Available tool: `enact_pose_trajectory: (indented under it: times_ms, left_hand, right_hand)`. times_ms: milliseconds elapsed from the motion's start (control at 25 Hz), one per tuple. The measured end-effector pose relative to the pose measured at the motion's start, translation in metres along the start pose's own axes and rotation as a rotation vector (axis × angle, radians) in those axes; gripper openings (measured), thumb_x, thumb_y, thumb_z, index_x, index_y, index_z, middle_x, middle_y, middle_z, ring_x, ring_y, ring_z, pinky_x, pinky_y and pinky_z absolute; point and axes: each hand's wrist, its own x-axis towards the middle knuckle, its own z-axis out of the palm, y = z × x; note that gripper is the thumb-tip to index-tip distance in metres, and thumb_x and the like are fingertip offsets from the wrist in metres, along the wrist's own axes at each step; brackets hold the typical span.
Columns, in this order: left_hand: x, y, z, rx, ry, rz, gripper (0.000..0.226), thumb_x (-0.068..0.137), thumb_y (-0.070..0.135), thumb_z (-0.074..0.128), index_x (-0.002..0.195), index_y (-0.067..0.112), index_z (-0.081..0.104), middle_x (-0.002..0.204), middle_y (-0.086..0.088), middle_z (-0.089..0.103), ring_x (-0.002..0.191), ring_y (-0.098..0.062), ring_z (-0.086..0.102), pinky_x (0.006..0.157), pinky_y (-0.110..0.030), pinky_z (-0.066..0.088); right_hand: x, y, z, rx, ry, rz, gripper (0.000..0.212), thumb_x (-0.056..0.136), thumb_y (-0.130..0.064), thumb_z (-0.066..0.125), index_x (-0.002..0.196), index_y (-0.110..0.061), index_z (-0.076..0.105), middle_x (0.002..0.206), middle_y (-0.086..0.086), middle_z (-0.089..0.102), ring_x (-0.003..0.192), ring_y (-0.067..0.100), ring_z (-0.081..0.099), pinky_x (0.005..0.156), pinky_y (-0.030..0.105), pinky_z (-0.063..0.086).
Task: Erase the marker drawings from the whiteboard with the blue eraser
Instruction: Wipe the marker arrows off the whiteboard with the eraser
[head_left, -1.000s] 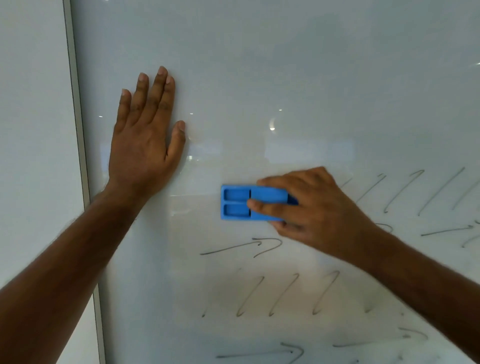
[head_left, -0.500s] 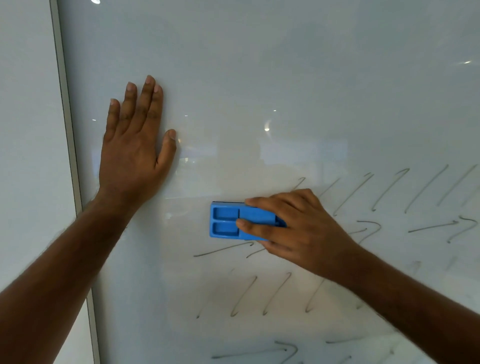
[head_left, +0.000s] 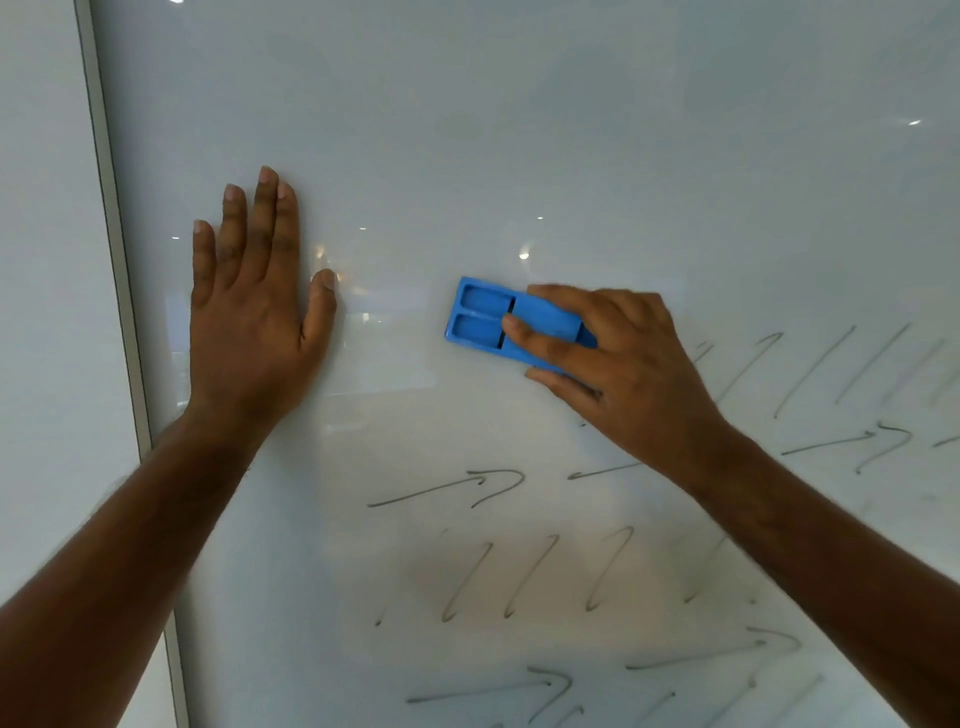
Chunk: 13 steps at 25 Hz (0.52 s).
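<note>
The whiteboard fills the view. Flat against it lies the blue eraser, a rectangular block with two recessed panels at its left end. My right hand grips the eraser's right half, fingers across the top and thumb below. My left hand presses flat on the board to the left, fingers straight and pointing up. Grey marker drawings remain: an arrow below the eraser, slanted strokes under it, and more strokes to the right of my right hand.
The board's metal frame edge runs down the left, with a plain wall panel beyond it. More arrows sit along the bottom of the board.
My right hand has swept the eraser up and a little to the right across the board. My left hand has stayed flat on the board.
</note>
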Motion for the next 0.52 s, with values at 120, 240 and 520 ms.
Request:
enact_pose_trajectory:
  times_ms: [120,240,520]
  left_hand:
    - [-0.011,0.003,0.0,-0.011,-0.009,-0.015,0.072,0.114,0.044,0.027,0.175,0.011,0.006,0.184,-0.007,0.003,0.17,-0.027,-0.001,0.138,-0.052,0.002]
    - [-0.02,0.004,0.0,-0.016,-0.016,-0.025,0.073,0.114,0.045,0.027,0.175,0.009,0.007,0.184,-0.008,0.003,0.17,-0.028,-0.002,0.138,-0.053,0.002]
    - [-0.044,0.028,0.002,0.001,-0.068,0.017,0.078,0.113,0.043,0.029,0.172,-0.002,0.003,0.182,-0.021,-0.002,0.169,-0.036,-0.005,0.138,-0.051,-0.002]
  right_hand:
    - [-0.031,-0.019,0.003,0.0,-0.024,-0.092,0.046,0.105,-0.037,0.062,0.149,-0.031,0.056,0.15,0.005,0.058,0.114,0.027,0.061,0.096,0.044,0.043]
    - [-0.063,-0.017,-0.002,-0.005,-0.074,-0.167,0.045,0.106,-0.034,0.059,0.15,-0.032,0.052,0.15,0.005,0.058,0.115,0.025,0.062,0.097,0.043,0.043]
    - [-0.042,0.047,-0.026,-0.038,-0.029,-0.006,0.045,0.106,-0.043,0.054,0.15,-0.034,0.049,0.148,0.004,0.058,0.113,0.029,0.061,0.095,0.046,0.042]
